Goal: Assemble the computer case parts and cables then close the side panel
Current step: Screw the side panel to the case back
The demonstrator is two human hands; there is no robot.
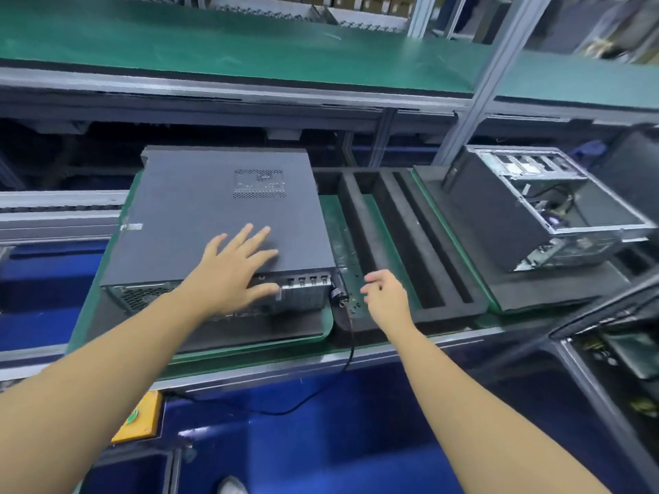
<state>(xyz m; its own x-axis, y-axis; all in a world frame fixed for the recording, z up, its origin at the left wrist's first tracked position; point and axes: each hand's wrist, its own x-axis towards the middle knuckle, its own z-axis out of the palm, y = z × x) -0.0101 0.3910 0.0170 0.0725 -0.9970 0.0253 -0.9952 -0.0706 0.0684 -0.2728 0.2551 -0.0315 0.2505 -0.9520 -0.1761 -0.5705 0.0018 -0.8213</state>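
case [142,295]: lies flat on the bench [428,343], side panel [199,208] on top.
left hand [235,269]: grip flat and spread, presses the panel's near edge, holds nothing.
right hand [385,297]: grip loosely curled, empty, hovers just right of the case corner.
risk 1: a one-handed push likely skews the panel, so the tabs miss.
risk 2: black cable [351,336] at that corner may snag or get pinched.

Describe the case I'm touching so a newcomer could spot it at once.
On the green conveyor, two dark cases sit on foam pads. Yours is the left case, under your left hand. Unlike the right case, open with its insides showing, its vented panel is on.
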